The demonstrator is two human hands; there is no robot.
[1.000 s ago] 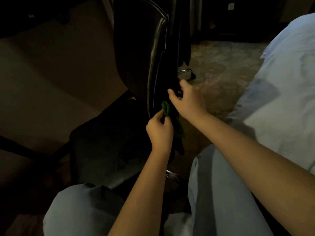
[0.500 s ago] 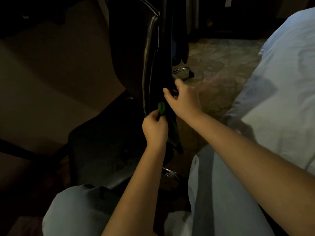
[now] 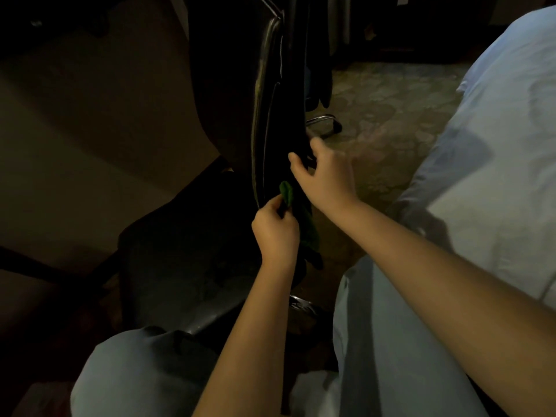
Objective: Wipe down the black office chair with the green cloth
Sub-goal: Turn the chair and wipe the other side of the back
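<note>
The black office chair (image 3: 228, 100) stands sideways in front of me, its backrest edge upright at centre and its seat (image 3: 180, 266) low on the left. My left hand (image 3: 275, 233) pinches the top of the green cloth (image 3: 287, 192) against the lower back edge of the backrest; the rest of the cloth hangs down dark behind it. My right hand (image 3: 326, 176) is just right of the cloth with fingers curled round the rear of the backrest, their tips hidden behind it.
My knees in light blue trousers (image 3: 391, 341) frame the bottom. A bed with a pale sheet (image 3: 496, 145) fills the right. A chrome chair-base leg (image 3: 323, 120) sticks out over patterned carpet. A desk surface (image 3: 90, 130) lies at left.
Both hands have stayed at the backrest's lower edge, the left pinching the cloth throughout. The view shifted slightly; the hands moved little along the chair.
</note>
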